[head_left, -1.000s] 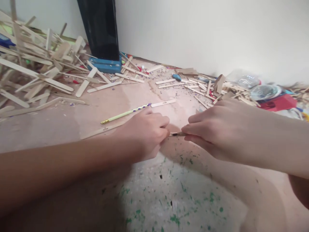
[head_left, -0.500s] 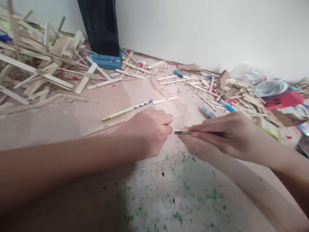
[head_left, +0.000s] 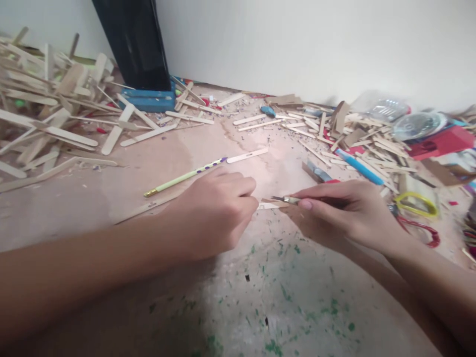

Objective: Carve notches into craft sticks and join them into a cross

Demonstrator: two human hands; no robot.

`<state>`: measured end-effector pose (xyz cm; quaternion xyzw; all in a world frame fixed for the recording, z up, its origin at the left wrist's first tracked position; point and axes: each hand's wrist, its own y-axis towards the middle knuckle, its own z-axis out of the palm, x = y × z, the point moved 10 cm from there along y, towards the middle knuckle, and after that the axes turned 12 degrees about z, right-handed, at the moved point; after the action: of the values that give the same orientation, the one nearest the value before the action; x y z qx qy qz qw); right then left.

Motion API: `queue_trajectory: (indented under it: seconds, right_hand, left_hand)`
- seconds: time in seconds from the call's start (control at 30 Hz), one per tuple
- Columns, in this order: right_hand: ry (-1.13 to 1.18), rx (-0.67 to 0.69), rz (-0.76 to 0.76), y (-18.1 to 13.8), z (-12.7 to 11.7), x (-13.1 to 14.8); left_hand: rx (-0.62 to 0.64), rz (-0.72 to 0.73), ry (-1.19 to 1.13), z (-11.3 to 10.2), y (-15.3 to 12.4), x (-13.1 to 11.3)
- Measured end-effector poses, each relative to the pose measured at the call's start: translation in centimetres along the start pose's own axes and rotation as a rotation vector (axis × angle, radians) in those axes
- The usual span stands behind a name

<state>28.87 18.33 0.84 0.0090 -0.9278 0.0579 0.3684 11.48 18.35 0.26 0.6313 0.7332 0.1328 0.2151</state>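
Knife w/ slim pale handle, silver metal collar and narrow dark blade (head_left: 290, 200): we find it pinched in R hand (head_left: 345, 206), thumb and fingers closed on handle, blade directed L. L hand (head_left: 223, 210) is curled tight, gripping 1 end of flat pale wooden craft stick (head_left: 273, 205); other end juts R, below the knife. Blade contact w/ stick: we can't tell. Beyond L hand we note 1 pale-green wooden pencil w/ purple-spotted end and gold ferrule (head_left: 178, 179), lying diag., tip just beside 2nd flat pale craft stick (head_left: 247, 155), both on pinkish, green-flecked tabletop (head_left: 119, 186). Beyond R hand: 1 slim bright-blue pen-like tube (head_left: 359, 167), near loose wooden sticks.
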Motion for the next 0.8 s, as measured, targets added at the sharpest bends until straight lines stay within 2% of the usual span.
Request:
queue_trajectory:
  seconds: [0.13,0.27,0.43,0.67,0.8]
  right_hand:
    - [0.066,-0.022,0.049,0.8,-0.2,-0.1]
    - [0.294,-0.057,0.108,2.0,-0.8,0.0]
    - [0.515,-0.159,0.184,3.1,-1.5,-0.6]
    - [0.703,-0.192,0.229,2.5,-1.0,-1.5]
    - [0.721,-0.215,0.223,1.7,-0.9,-1.6]
  left_hand:
    - [0.008,-0.014,-0.012,-0.1,0.1,0.0]
    - [0.003,-0.021,0.006,-0.1,0.0,0.2]
    - [0.025,-0.105,-0.009,0.2,-0.3,1.1]
    - [0.021,-0.128,0.011,0.1,-0.3,1.4]
    - [0.001,-0.121,0.028,0.0,-0.2,1.2]
